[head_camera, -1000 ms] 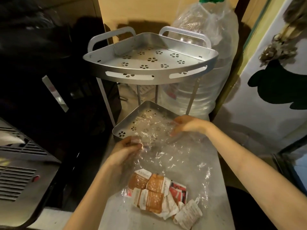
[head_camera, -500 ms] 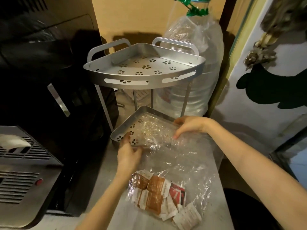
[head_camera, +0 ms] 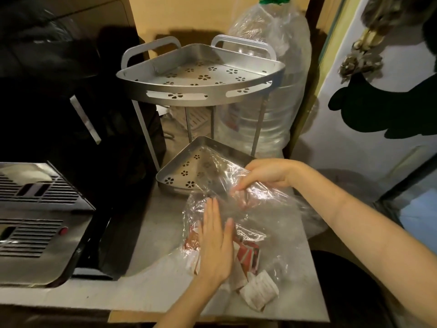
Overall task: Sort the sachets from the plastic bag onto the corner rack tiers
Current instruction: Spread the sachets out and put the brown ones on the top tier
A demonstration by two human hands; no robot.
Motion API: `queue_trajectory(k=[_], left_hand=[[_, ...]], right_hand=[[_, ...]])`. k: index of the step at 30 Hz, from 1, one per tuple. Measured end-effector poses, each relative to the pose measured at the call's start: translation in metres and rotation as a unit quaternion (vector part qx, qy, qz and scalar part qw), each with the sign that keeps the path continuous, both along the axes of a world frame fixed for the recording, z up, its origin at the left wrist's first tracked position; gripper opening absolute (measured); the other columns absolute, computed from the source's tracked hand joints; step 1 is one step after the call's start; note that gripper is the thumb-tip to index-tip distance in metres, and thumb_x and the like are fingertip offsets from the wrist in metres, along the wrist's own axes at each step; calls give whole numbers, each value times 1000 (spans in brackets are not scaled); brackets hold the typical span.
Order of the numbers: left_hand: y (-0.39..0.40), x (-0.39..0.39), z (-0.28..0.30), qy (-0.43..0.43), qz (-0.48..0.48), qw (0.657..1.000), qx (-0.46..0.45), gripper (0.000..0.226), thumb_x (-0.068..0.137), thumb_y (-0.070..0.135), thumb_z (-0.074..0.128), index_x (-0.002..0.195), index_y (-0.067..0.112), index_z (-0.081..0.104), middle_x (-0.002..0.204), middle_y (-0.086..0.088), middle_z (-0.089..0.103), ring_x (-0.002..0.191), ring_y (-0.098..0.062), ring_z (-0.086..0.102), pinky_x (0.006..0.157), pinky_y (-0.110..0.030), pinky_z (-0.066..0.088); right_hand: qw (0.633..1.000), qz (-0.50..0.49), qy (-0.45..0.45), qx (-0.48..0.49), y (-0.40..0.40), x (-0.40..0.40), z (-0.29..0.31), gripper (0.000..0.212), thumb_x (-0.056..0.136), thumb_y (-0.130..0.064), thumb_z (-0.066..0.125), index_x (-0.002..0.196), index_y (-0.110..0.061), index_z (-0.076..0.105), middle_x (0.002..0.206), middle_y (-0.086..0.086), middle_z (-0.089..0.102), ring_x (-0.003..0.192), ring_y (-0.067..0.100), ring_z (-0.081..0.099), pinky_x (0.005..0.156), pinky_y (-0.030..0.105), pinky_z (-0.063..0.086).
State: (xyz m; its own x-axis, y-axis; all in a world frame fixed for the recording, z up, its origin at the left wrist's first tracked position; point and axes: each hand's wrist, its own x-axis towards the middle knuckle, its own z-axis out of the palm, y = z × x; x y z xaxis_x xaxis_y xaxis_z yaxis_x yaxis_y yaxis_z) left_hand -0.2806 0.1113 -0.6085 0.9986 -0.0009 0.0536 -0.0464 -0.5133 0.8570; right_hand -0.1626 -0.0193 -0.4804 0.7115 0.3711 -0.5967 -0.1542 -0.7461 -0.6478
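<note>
A clear plastic bag (head_camera: 264, 216) lies on the grey counter, its top edge draped over the lower tier (head_camera: 176, 165) of a silver two-tier corner rack. Red, brown and white sachets (head_camera: 248, 256) lie bunched in the bag's near end. My left hand (head_camera: 216, 242) lies flat with fingers spread, reaching into the bag over the sachets. My right hand (head_camera: 264, 174) pinches the bag's upper film and lifts it. The upper tier (head_camera: 201, 74) holds nothing.
A large water bottle wrapped in plastic (head_camera: 272, 86) stands behind the rack on the right. A black appliance (head_camera: 71, 114) and a steel vented machine (head_camera: 35, 221) fill the left. The counter's near edge (head_camera: 165, 311) runs below the bag.
My left hand has let go of the bag's mouth and slid down toward me onto the sachets. My right hand has shifted slightly and keeps its hold on the bag's film.
</note>
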Motion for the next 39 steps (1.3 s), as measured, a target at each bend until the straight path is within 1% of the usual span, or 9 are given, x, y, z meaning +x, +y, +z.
queue_trajectory(k=[7,10,17,22,24,26,32,35,39], left_hand=[[17,-13,29,2,47,985,-164,65,76,78,6,136,52,1,155,20,0,141,3,-1,118,-45,5],[32,-15,41,-29,77,973,-217,61,80,71,12,138,53,7,155,18,4,141,1,4,118,-46,7],[63,15,46,-88,55,987,-123,42,85,69,10,127,65,9,149,26,-1,139,6,-2,118,-37,-2],[58,19,-6,-32,-19,981,188,72,72,67,-25,136,40,-5,152,9,-13,137,-3,-18,115,-33,-13],[49,15,-20,6,-57,975,215,79,68,70,-26,138,39,-6,150,10,-20,136,-5,-25,115,-37,-15],[42,12,-30,9,-81,962,260,85,66,70,-29,141,36,-7,150,8,-23,136,-8,-28,113,-38,-18],[24,7,-44,12,-82,935,345,77,72,60,-31,142,32,-13,151,2,-23,138,-16,-27,112,-40,-19],[17,6,-40,8,-69,931,358,80,69,58,-35,141,32,-14,150,2,-23,137,-17,-27,108,-38,-25],[10,8,-40,13,-76,927,368,76,73,58,-31,142,33,-10,151,1,-19,138,-20,-25,102,-35,-31]], right_hand=[[988,-59,-4,140,36,-33,17,19,81,-16,68,75,-3,55,64,3,62,60,9,60,61,18,46],[980,-68,-17,186,51,-44,17,26,80,-20,69,88,2,57,73,8,59,66,15,56,69,29,45],[879,-258,81,393,36,-55,-22,7,84,-6,61,84,-11,64,60,-6,68,50,3,63,45,16,51],[844,-381,160,343,-14,-68,-84,25,82,-9,63,105,1,60,75,2,65,50,6,63,44,17,51],[849,-392,165,314,-31,-72,-103,33,79,-15,66,107,0,59,90,4,63,72,8,65,72,21,55],[867,-391,143,276,-41,-75,-118,39,82,-17,64,115,0,55,107,1,58,102,10,52,101,26,34],[914,-377,1,148,-48,-82,-140,27,78,-20,72,96,-11,53,102,5,64,85,12,60,65,17,45],[929,-348,-83,94,-46,-80,-147,69,77,-22,72,134,-7,35,129,7,50,108,19,52,90,27,43],[920,-341,-189,36,-48,-74,-146,60,80,-15,67,131,-5,37,133,12,47,115,24,48,92,30,40]])
